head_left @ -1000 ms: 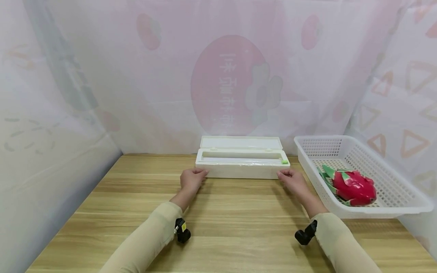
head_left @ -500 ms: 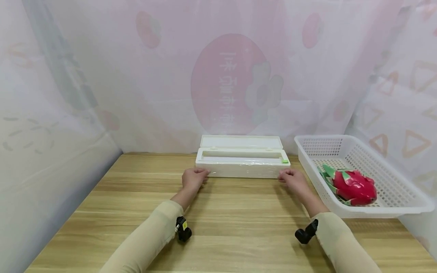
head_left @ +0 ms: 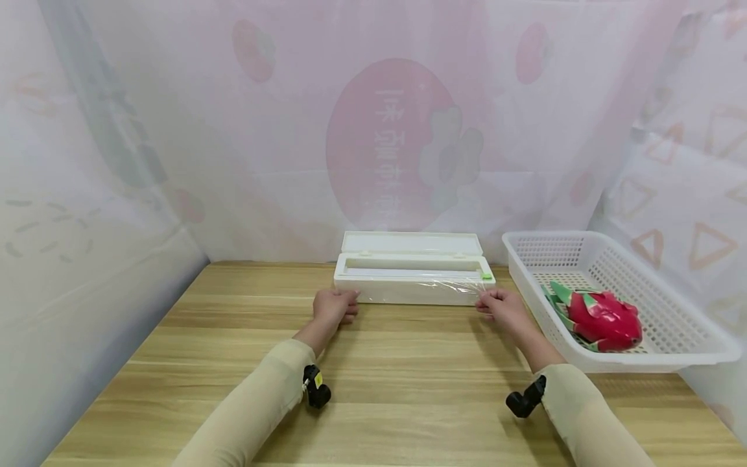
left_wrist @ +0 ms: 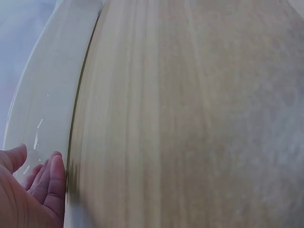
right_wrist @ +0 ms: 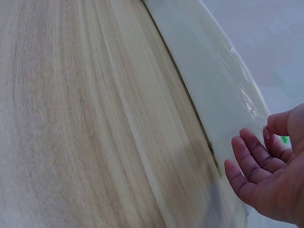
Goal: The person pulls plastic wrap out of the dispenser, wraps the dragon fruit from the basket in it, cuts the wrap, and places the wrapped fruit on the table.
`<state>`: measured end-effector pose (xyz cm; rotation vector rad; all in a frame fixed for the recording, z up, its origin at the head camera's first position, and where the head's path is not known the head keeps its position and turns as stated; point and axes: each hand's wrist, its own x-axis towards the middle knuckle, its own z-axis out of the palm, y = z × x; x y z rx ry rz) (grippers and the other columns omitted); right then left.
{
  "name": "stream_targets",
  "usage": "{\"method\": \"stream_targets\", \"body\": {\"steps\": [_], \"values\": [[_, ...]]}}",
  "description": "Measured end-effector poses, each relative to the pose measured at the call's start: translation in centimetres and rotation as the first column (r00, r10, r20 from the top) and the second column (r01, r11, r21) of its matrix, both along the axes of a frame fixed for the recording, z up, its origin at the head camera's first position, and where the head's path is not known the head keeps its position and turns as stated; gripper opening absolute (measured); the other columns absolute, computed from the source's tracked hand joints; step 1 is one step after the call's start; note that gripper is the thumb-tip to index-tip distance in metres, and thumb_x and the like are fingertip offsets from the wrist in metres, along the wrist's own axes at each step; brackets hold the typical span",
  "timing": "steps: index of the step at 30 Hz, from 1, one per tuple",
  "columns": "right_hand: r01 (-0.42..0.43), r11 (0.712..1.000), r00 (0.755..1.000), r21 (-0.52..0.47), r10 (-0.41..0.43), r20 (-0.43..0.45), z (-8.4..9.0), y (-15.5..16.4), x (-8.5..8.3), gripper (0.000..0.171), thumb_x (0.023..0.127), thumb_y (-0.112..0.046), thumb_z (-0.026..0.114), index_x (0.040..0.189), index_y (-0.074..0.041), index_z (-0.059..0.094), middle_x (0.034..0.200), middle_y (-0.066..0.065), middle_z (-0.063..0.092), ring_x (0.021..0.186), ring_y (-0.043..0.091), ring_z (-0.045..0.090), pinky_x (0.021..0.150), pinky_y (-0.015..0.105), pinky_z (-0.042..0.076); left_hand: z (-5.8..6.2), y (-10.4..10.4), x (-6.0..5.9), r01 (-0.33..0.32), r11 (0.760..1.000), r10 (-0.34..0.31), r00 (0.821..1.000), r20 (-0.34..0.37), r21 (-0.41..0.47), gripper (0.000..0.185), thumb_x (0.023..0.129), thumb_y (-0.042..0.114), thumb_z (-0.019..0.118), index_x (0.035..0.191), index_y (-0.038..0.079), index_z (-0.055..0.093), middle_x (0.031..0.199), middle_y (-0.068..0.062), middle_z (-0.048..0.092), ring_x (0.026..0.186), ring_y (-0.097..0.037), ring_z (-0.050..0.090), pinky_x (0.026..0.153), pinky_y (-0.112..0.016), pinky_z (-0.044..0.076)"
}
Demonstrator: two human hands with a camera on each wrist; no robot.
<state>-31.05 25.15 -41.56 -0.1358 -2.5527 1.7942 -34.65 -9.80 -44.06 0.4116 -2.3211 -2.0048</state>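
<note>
A white cling film box stands at the back of the table with its lid raised. Clear cling film hangs over the front, creased towards the right corner. My right hand pinches the film's edge there between thumb and forefinger; the other fingers are loosely bent in the right wrist view. By the box's front left corner is my left hand. In the left wrist view its thumb stands apart from the fingers, and no film shows held between them. A green slider sits at the box's right end.
To the right, a white plastic basket holds a red dragon fruit with green tips. The wooden table stretches between both forearms. Printed curtains hang behind and at both sides.
The left hand's fingers have loosened and spread from their pinch near the box corner. Creases in the film now gather towards the right hand, which has barely moved.
</note>
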Motion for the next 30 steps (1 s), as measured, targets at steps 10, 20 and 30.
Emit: {"method": "stream_targets", "body": {"steps": [10,20,30], "values": [[-0.003,0.999,1.000,-0.035,0.003,-0.002,-0.21,0.02,-0.15,0.024,0.101,-0.014,0.050,0.106,0.008,0.056,0.096,0.011,0.068,0.088,0.013,0.065,0.081,0.033,0.054,0.06,-0.36,0.04,0.017,0.994,-0.016,1.000,-0.014,0.105,0.016,0.089,0.012,0.069,0.092,-0.003,0.070,0.085,-0.016,0.071,0.072,-0.020,0.070,0.062,-0.031,0.058],[-0.015,0.990,1.000,-0.137,0.016,0.012,0.02,-0.20,-0.02,0.025,0.103,-0.014,0.047,0.114,0.008,0.052,0.095,0.007,0.069,0.088,0.010,0.066,0.092,0.041,0.051,0.23,-0.44,0.19,0.066,0.955,-0.056,0.998,-0.042,0.288,0.011,0.090,0.003,0.065,0.098,-0.005,0.065,0.090,-0.013,0.071,0.079,-0.017,0.071,0.080,-0.038,0.056],[-0.020,0.979,0.998,-0.201,0.031,0.050,0.23,-0.30,-0.48,0.042,0.102,-0.024,0.053,0.125,0.012,0.052,0.095,0.005,0.069,0.085,0.008,0.066,0.089,0.037,0.052,0.38,-0.57,0.33,0.168,0.927,-0.153,0.986,-0.073,0.336,0.019,0.093,0.002,0.060,0.108,-0.009,0.062,0.087,-0.011,0.069,0.074,-0.015,0.069,0.077,-0.037,0.057]]}}
